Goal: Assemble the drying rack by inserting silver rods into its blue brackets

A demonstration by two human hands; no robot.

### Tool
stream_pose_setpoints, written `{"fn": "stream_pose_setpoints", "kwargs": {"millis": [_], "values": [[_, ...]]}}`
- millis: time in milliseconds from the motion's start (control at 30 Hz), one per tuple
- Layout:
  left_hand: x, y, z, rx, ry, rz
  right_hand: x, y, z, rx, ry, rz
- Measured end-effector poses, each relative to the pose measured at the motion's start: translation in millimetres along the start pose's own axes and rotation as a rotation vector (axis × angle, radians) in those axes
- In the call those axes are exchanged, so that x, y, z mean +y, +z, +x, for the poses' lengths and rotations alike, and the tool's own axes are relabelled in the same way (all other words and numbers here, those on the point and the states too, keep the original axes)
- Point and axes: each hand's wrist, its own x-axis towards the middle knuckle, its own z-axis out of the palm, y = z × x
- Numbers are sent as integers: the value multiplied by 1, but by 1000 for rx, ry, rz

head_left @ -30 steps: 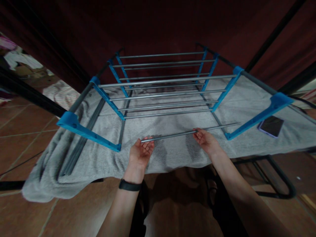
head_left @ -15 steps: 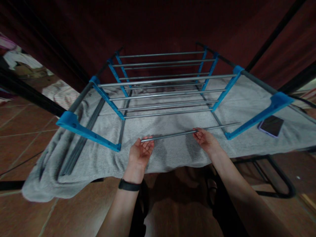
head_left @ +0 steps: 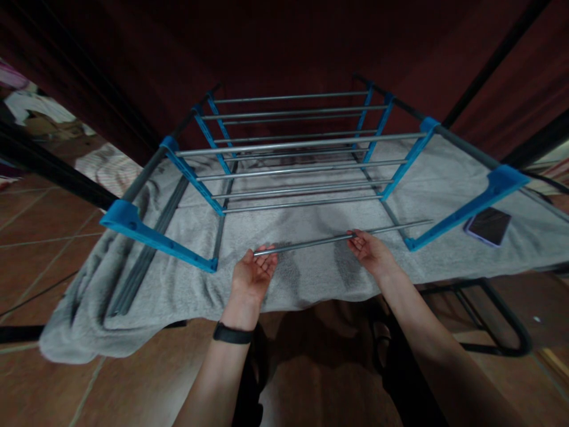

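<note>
A thin grey metal rod spans the gap between my two hands, its right end tilted slightly away from me. My left hand, palm up, holds it near its left end. My right hand pinches the same rod past its middle. Beyond my hands lies a shoe-rack frame of metal rods set in blue plastic brackets. The nearest left bracket and the nearest right bracket have no rod between them. The rod's right end reaches close to the right bracket.
A grey blanket covers the surface under the rack. Several loose rods lie together at the left. A phone rests by the right bracket. Dark red curtains hang behind, and a black metal frame stands at lower right.
</note>
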Motion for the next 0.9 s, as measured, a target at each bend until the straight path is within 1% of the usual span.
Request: {"fn": "stream_pose_setpoints", "kwargs": {"millis": [267, 733, 900], "values": [[0, -1, 0, -23, 3, -5, 2, -2, 1, -20, -15, -1], [-1, 0, 0, -8, -1, 0, 1, -1, 1, -4, 0, 14], [-1, -1, 1, -15, 5, -1, 2, -3, 4, -18, -7, 12]]}}
